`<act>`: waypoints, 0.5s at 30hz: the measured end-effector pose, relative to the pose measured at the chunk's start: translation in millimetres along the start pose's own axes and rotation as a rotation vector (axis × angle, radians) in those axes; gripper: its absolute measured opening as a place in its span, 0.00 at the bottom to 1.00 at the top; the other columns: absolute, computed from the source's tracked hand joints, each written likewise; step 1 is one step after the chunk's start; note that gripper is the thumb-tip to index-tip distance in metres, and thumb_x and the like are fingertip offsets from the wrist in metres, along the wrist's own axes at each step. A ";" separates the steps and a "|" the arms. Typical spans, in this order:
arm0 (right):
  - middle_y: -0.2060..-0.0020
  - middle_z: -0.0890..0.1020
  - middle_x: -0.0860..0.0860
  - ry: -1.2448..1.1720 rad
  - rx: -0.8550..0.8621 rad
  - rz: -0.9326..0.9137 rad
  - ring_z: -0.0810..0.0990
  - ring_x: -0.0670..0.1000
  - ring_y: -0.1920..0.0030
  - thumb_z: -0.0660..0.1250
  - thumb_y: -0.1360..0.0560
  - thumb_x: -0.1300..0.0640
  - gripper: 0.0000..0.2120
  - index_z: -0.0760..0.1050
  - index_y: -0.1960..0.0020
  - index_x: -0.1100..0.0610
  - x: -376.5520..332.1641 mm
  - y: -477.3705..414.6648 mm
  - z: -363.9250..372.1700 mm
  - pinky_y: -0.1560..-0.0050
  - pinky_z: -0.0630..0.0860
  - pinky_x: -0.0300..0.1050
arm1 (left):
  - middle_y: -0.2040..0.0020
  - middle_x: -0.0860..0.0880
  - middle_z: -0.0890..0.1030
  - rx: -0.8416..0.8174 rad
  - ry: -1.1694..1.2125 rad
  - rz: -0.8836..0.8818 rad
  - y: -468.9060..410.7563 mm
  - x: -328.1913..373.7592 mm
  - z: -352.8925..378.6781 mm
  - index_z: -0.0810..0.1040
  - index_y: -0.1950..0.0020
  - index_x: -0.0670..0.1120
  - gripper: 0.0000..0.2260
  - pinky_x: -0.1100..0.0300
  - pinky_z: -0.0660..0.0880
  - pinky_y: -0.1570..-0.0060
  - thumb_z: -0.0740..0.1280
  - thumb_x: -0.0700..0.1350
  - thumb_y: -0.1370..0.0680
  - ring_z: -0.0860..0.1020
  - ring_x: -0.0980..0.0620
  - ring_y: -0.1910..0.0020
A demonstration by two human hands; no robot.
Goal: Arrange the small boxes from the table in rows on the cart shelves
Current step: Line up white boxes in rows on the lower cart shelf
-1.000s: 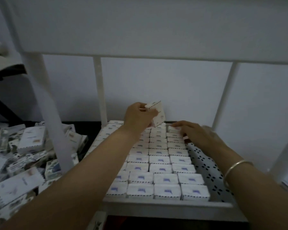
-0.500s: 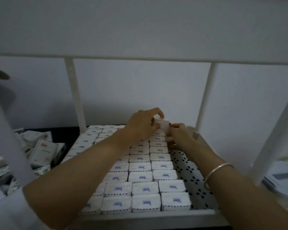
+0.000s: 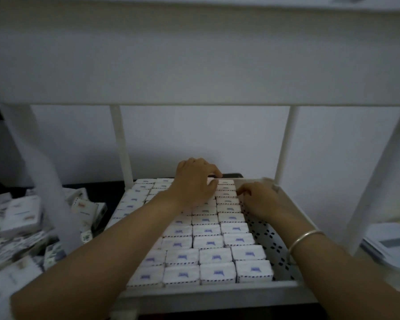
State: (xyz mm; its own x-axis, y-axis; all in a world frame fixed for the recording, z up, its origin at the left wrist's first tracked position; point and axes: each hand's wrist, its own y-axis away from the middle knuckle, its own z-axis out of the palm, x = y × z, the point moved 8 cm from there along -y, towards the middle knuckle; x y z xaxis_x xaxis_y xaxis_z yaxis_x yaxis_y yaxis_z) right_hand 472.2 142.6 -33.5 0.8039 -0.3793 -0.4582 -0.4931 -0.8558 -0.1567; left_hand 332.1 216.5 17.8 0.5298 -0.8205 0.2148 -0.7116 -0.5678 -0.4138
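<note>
Person's left hand (image 3: 195,181) lies palm-down over the small boxes (image 3: 208,229) at the far edge of the cart shelf (image 3: 217,289), approx. mid-width; fingers bent, index tip at the far rim, thumb beside the last box of the right-hand column; whether it pinches a box or only presses on top can't be told. Right hand (image 3: 261,199) sits near the far right corner, fingers (image 3: 241,192) half bent w/ tips against the right side of that column; nothing gripped. Boxes stand in tight rows front to back, white w/ small blue marks, filling the shelf from the left edge across; a strip of bare perforated floor (image 3: 270,241) shows along the right edge. Silver bangle (image 3: 306,239) on the right wrist. More loose boxes (image 3: 21,218) heaped on the dark table (image 3: 90,184) left of the cart, blurred. Upper shelf (image 3: 194,65) spans overhead on white posts (image 3: 123,146). White device (image 3: 393,245) lies beyond the right edge; details unclear.
</note>
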 end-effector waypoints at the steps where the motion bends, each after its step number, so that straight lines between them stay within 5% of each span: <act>1: 0.48 0.82 0.48 0.040 0.050 0.007 0.79 0.48 0.53 0.58 0.21 0.59 0.14 0.80 0.43 0.48 -2.7 3.3 -8.4 0.52 0.76 0.42 | 0.42 0.53 0.78 0.000 0.009 -0.008 8.9 3.2 -8.4 0.78 0.40 0.57 0.11 0.56 0.59 0.36 0.62 0.51 0.20 0.72 0.51 0.39; 5: 0.48 0.80 0.46 -0.082 0.185 -0.059 0.78 0.49 0.51 0.58 0.22 0.54 0.11 0.76 0.45 0.45 -44.0 32.1 -40.9 0.47 0.76 0.48 | 0.45 0.59 0.80 0.030 0.008 -0.019 63.8 17.4 -46.6 0.80 0.43 0.58 0.10 0.58 0.59 0.36 0.62 0.49 0.21 0.73 0.54 0.42; 9: 0.62 0.78 0.39 -0.195 0.267 -0.273 0.77 0.42 0.62 0.61 0.22 0.51 0.06 0.77 0.53 0.45 -123.3 102.1 -57.8 0.61 0.72 0.40 | 0.52 0.60 0.82 0.082 0.035 0.023 148.6 16.0 -90.9 0.82 0.49 0.58 0.11 0.60 0.62 0.44 0.60 0.51 0.24 0.75 0.57 0.47; 11: 0.67 0.80 0.43 -0.455 0.128 -0.329 0.76 0.43 0.68 0.63 0.23 0.53 0.08 0.79 0.59 0.49 -155.9 137.0 -47.1 0.66 0.71 0.38 | 0.53 0.61 0.80 0.094 0.081 -0.028 193.4 4.4 -106.5 0.81 0.51 0.58 0.10 0.60 0.65 0.44 0.60 0.52 0.25 0.73 0.58 0.48; 13: 0.71 0.80 0.47 -0.760 -0.187 -0.327 0.74 0.46 0.72 0.64 0.23 0.57 0.12 0.79 0.64 0.55 -187.7 171.8 -20.1 0.72 0.68 0.34 | 0.53 0.60 0.78 0.141 0.114 -0.067 234.0 -9.4 -120.9 0.80 0.52 0.57 0.09 0.59 0.71 0.47 0.61 0.49 0.24 0.73 0.58 0.49; 15: 0.74 0.78 0.47 -0.821 -0.422 -0.396 0.73 0.44 0.74 0.64 0.22 0.61 0.12 0.79 0.64 0.57 -218.0 205.9 6.9 0.73 0.66 0.31 | 0.55 0.59 0.78 0.196 0.125 -0.081 270.2 -20.8 -133.2 0.80 0.52 0.55 0.09 0.59 0.73 0.51 0.60 0.48 0.24 0.75 0.58 0.51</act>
State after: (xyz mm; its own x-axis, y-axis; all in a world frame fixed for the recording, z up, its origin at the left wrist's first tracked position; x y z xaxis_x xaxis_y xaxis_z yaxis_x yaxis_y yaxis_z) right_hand 193.1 51.4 28.1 0.3280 0.1835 -0.9267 0.0461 -0.9829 -0.1783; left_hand 67.4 71.3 19.4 0.5115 -0.7815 0.3572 -0.5594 -0.6184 -0.5520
